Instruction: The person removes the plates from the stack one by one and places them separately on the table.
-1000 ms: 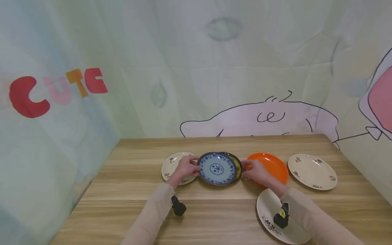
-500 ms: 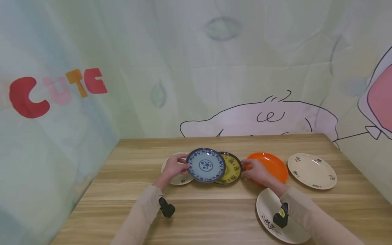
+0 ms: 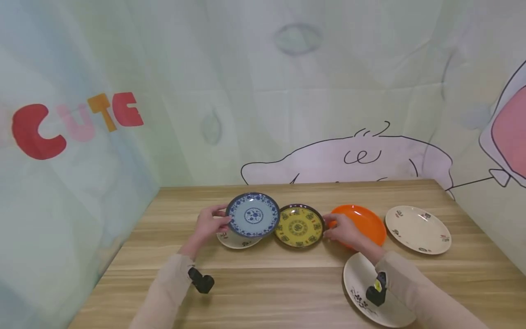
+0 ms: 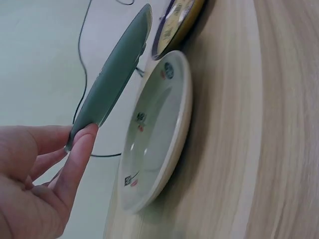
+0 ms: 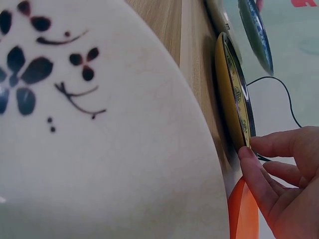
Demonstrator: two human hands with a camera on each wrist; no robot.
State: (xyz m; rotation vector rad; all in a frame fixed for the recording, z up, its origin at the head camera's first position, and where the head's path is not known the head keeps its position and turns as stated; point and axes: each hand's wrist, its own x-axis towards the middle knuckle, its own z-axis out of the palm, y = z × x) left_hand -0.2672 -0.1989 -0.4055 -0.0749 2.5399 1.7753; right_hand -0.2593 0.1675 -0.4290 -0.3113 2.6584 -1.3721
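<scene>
My left hand (image 3: 210, 223) pinches the left rim of a blue-and-white patterned plate (image 3: 254, 214) between thumb and fingers. In the left wrist view this plate (image 4: 112, 72) is tilted and raised, apart from the cream plate (image 4: 159, 134) below it. From above, it covers most of that cream plate (image 3: 235, 241). On the other side, my right hand (image 3: 344, 228) pinches the right rim of a yellow plate (image 3: 299, 227) with a dark edge. The right wrist view shows thumb and forefinger at the rim of the yellow plate (image 5: 234, 94).
An orange plate (image 3: 365, 221) lies partly under my right hand. To its right is another cream plate (image 3: 419, 230). A white plate with dark flowers (image 3: 359, 285) lies nearer, under my right forearm. A printed curtain (image 3: 197, 91) stands behind the wooden table (image 3: 279, 292).
My left hand has carried the blue plate leftward and up, off the yellow plate and over the cream plate. The yellow plate is now uncovered. My right hand has stayed at its rim.
</scene>
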